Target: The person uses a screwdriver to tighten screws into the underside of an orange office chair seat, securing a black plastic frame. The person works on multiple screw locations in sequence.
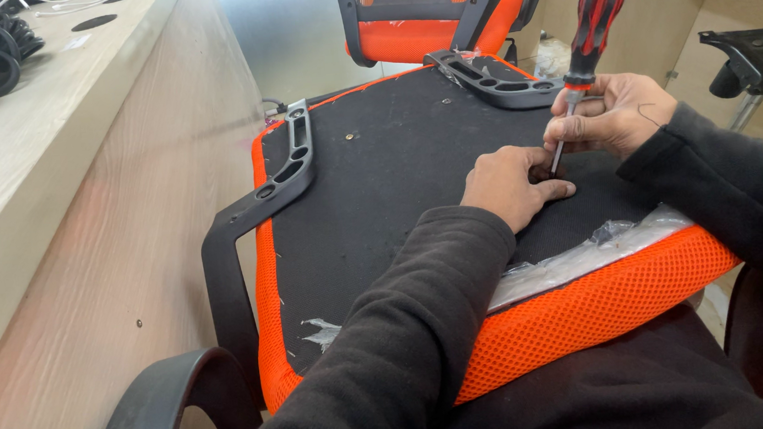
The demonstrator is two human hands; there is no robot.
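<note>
Head view: right hand grips screwdriver; left hand flat, open beside tip.

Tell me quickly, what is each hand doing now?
Left hand: open, flat on the seat underside.
Right hand: closed on the screwdriver.

Bright even daylight, soft shadows, sharp focus, slight wide-angle edge distortion.
</note>
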